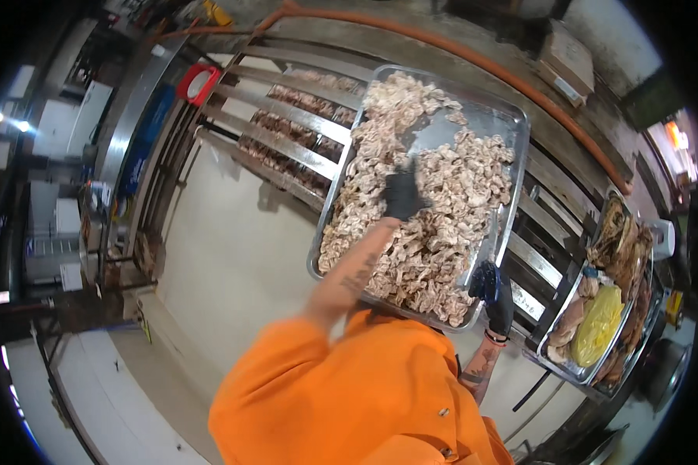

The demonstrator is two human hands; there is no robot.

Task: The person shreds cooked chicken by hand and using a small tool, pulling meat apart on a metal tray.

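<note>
A large metal tray [515, 174] lies before me, tilted across the view and bearing a thick layer of pale, curled food pieces [448, 250], apparently meat. My left hand [403, 192], in a black glove, reaches over the middle of the layer. It is blurred, so its grip on any pieces is unclear. My right hand [498, 302], also in a black glove, is by the tray's near right corner. Its shiny, dark-blue front part lies over the rim; whether this is glove or a held thing cannot be told.
Metal slats [302, 154] support the tray, with browner food pieces [294, 145] visible between them. Right of me stand trays of meat [622, 250] and a yellow plastic bag [599, 325]. An orange pipe [477, 55] runs behind. A red container [199, 84] is at the far left.
</note>
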